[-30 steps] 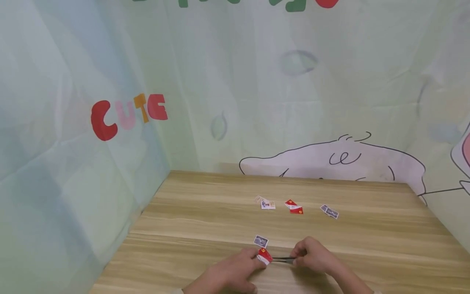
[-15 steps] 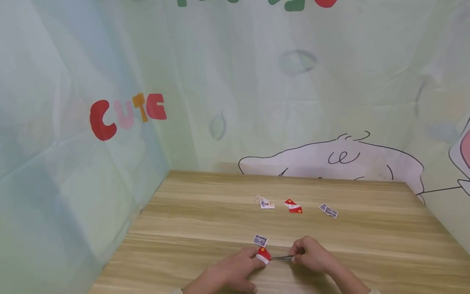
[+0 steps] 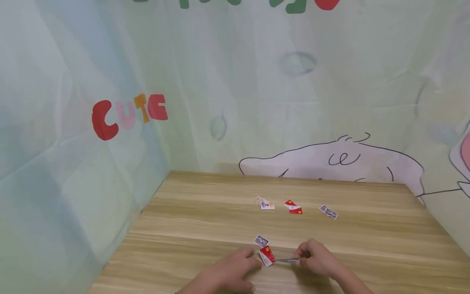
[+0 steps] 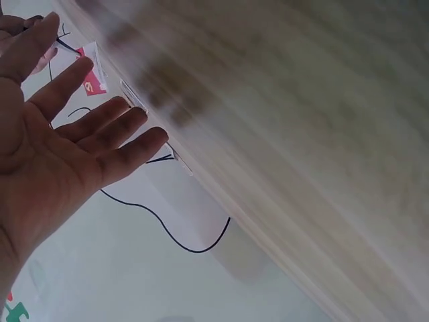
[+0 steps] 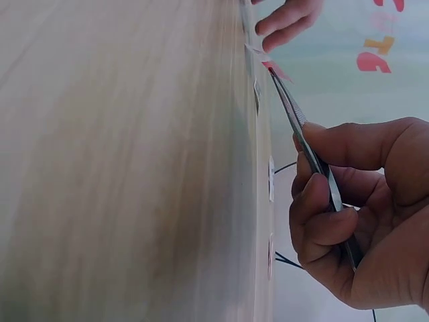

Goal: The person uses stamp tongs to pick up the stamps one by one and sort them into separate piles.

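My right hand (image 3: pixel 318 260) pinches metal tweezers (image 5: pixel 293 117) between thumb and curled fingers. The tweezer tips meet the right edge of a red-and-white stamp (image 3: pixel 267 255) with a yellow emblem, which looks lifted and tilted in the right wrist view. Just left of that stamp lies my left hand (image 3: pixel 232 269), fingers spread and loosely bent, a small gap from it. In the left wrist view its palm (image 4: pixel 50 157) holds nothing. A grey stamp (image 3: pixel 262 240) with a white border lies on the table directly behind the red one.
Farther back on the wooden table (image 3: pixel 205 222) lie three small groups of stamps: pale ones (image 3: pixel 267 204), red-and-white ones (image 3: pixel 295 209) and grey ones (image 3: pixel 331 213). Printed cloth (image 3: pixel 220 81) walls in the left and back sides.
The left fingers have let go of the red-and-white stamp, leaving a gap. The tweezers, closed on its edge, have shifted slightly right with it, and the stamp has turned a little.
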`<state>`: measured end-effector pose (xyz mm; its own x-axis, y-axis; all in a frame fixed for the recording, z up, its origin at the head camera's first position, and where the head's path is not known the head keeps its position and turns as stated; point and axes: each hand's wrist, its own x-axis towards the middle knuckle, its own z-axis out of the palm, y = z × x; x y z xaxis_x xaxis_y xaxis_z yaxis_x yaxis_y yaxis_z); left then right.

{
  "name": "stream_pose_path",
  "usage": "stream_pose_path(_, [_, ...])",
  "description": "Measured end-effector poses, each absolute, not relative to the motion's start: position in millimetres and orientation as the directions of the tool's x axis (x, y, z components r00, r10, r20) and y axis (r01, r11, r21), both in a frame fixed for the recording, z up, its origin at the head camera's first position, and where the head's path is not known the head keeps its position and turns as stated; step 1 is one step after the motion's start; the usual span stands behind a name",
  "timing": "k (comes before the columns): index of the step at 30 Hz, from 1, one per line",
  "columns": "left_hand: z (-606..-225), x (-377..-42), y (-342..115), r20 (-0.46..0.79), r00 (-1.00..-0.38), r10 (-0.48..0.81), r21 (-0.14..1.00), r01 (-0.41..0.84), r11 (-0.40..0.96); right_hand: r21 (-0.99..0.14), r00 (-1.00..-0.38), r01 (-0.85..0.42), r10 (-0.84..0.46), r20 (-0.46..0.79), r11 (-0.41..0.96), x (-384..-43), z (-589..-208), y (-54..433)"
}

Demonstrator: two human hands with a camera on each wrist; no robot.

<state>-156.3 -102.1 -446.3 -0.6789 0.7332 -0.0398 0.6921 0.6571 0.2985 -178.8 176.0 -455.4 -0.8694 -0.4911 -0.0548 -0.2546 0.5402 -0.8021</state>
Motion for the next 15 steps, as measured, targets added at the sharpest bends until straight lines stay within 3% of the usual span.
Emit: stream_pose_path(15, [-442, -174, -103, 0.039, -0.717, 0.696, 0.278, 0.677, 0.682, -0.832, -0.9, -0.227, -0.436, -0.019, 0.505, -179, -453, 194])
